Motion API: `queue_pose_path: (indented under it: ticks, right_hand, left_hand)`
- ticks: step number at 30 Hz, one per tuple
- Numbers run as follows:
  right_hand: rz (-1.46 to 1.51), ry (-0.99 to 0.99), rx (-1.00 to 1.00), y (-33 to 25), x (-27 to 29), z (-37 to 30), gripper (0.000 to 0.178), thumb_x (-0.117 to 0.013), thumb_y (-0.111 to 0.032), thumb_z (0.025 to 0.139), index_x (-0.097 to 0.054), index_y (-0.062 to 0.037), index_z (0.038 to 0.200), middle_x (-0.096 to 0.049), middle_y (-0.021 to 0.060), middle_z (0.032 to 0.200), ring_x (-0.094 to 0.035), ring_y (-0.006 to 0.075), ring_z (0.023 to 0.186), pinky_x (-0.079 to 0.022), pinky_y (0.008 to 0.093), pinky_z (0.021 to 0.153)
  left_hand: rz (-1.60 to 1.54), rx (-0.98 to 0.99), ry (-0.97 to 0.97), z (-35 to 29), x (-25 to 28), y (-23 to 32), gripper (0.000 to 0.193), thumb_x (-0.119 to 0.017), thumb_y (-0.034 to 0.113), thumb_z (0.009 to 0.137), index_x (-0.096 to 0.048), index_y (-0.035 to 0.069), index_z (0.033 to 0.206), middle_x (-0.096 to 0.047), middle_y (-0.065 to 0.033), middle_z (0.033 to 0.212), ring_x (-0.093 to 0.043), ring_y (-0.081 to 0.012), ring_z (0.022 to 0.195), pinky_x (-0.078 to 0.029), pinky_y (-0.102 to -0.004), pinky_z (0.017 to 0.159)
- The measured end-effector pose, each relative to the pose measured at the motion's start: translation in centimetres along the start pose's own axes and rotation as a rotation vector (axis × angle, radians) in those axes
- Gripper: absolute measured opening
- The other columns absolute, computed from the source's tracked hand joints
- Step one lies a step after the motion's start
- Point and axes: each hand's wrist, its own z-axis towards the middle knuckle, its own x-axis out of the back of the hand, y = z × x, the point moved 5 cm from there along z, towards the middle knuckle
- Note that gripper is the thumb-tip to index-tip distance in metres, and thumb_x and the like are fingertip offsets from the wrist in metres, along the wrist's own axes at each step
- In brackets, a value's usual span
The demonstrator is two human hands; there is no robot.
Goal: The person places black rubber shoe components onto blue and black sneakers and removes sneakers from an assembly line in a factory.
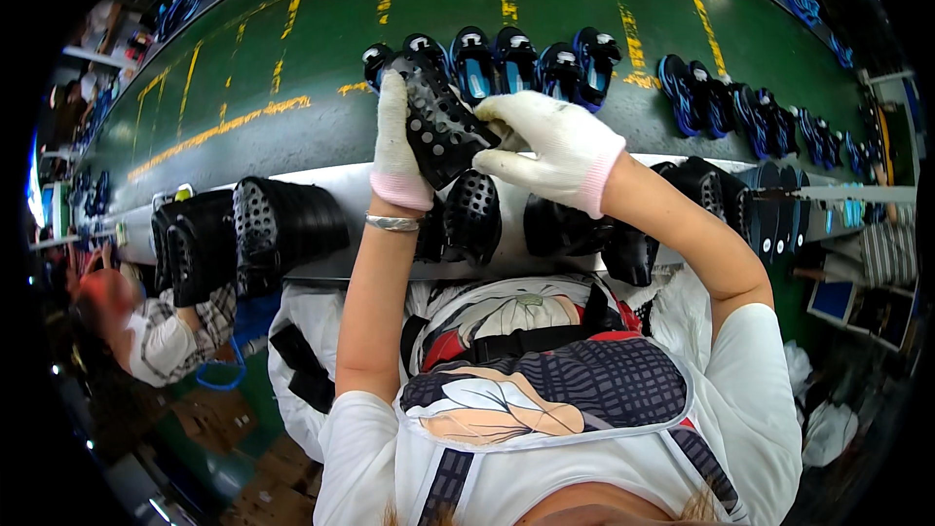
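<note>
Perforated black shoe [440, 127] sits between 2 gloved hands, long axis leaning up-left. Left hand [394, 141] grips its left side; right hand [550, 144] touches lower right, can't tell if pinching.

The left arm [368, 321] is extended forward, and its wrist is circled by a silver-toned bracelet [392, 224]. The left hand [392, 131] is held upright, closed in a grasp. The right arm [687, 219] is bent at the elbow, its forearm angled inward. The right hand [555, 141] is turned toward the left one, the thumb set below curled fingers. Both hands are covered by white gloves [570, 131] with pink cuffs [602, 177]; the upper arms are partly covered by short white sleeves [752, 360].
</note>
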Motion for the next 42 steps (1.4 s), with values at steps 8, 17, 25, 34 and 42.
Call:
queue_pose_path:
  ticks: [8,17,25,34,42]
  right_hand:
    - [-0.069,-0.347,-0.215,-1.0,-4.5,5.3,0.053,-0.051,-0.048,0.081,-0.06,0.0021,0.095,-0.065,0.0213,0.085,-0.063,0.0358,0.082,-0.05,0.0395,0.076]
    - [-0.424,-0.516,-0.329,3.4,-10.1,14.9,0.052,-0.048,-0.049,0.079,-0.068,-0.0029,0.092,-0.067,0.0188,0.087,-0.065,0.0335,0.084,-0.051,0.0394,0.077]
    - [-0.666,-0.661,-0.452,8.1,-12.3,23.9,0.045,-0.059,-0.038,0.071,-0.07,-0.0015,0.095,-0.068,0.0189,0.087,-0.067,0.0302,0.085,-0.052,0.0362,0.074]
    - [-0.833,-0.499,-0.414,9.0,-19.3,28.4,0.03,-0.051,-0.024,0.085,-0.07,-0.0109,0.104,-0.067,0.0138,0.107,-0.064,0.0292,0.101,-0.051,0.0386,0.084]
    - [-0.76,-0.6,-0.436,10.2,-21.3,30.1,0.035,-0.052,-0.036,0.088,-0.069,-0.0127,0.108,-0.066,0.0125,0.11,-0.063,0.0272,0.104,-0.05,0.0405,0.085]
  left_hand:
    - [0.019,-0.33,0.249,-0.2,3.0,2.3,0.044,-0.046,0.054,0.09,-0.055,0.011,0.095,-0.055,-0.0023,0.079,-0.056,-0.0147,0.071,-0.05,-0.0296,0.062]
    - [0.768,-0.064,0.489,3.3,16.3,4.3,0.044,-0.046,0.04,0.095,-0.06,0.0,0.107,-0.063,-0.0125,0.1,-0.06,-0.0222,0.091,-0.047,-0.033,0.084]
    - [1.649,-0.317,0.204,7.4,19.8,2.1,0.043,-0.062,0.018,0.08,-0.052,0.008,0.121,-0.051,-0.0157,0.125,-0.051,-0.0384,0.109,-0.043,-0.0423,0.093]
    - [1.827,0.216,0.254,13.5,23.0,0.2,0.027,-0.061,0.026,0.084,-0.063,0.011,0.106,-0.062,-0.0134,0.11,-0.061,-0.0346,0.099,-0.052,-0.0435,0.081]
    - [1.686,0.409,0.367,14.0,23.5,1.4,0.032,-0.058,0.033,0.086,-0.066,0.009,0.106,-0.064,-0.0161,0.11,-0.062,-0.0345,0.101,-0.053,-0.042,0.082]
